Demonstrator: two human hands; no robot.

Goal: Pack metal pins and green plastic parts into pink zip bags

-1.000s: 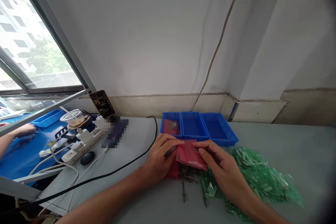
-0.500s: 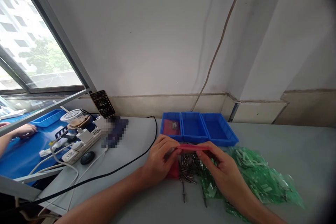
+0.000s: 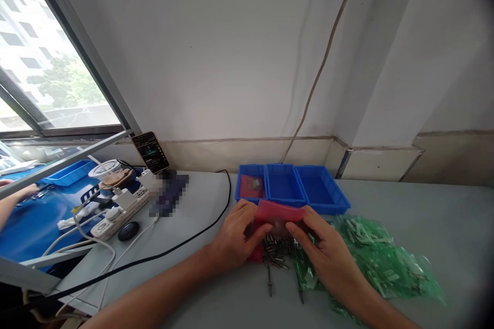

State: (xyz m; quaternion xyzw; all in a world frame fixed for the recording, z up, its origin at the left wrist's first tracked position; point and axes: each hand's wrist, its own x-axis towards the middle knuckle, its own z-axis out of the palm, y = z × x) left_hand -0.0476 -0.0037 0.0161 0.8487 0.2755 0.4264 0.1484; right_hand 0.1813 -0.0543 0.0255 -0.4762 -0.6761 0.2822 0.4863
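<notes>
Between my left hand (image 3: 236, 234) and my right hand (image 3: 322, 239) is a small red plastic bag (image 3: 280, 212), pinched by the fingers at its two sides. Something darker shows through its lower part, but I cannot make out what. Below the bag lies a pile of small metal fasteners (image 3: 276, 253), partly hidden by the hands. A single fastener (image 3: 269, 281) with a long thin shank lies nearer me. More red plastic (image 3: 255, 254) peeks out beneath my left hand. Beside my right hand, green plastic bags (image 3: 386, 262) of small parts lie on the table.
Three joined blue bins (image 3: 285, 199) stand against the wall; the left one holds a red bag (image 3: 251, 187). A black cable (image 3: 170, 253) crosses the table. To the left are a power strip (image 3: 123, 212), a mouse (image 3: 128, 231), a phone (image 3: 151, 152) and another person's hand (image 3: 28, 193).
The red bag has turned from edge-on to show its flat side, its top edge now higher. Both hands stay on it. The other person's hand has moved left.
</notes>
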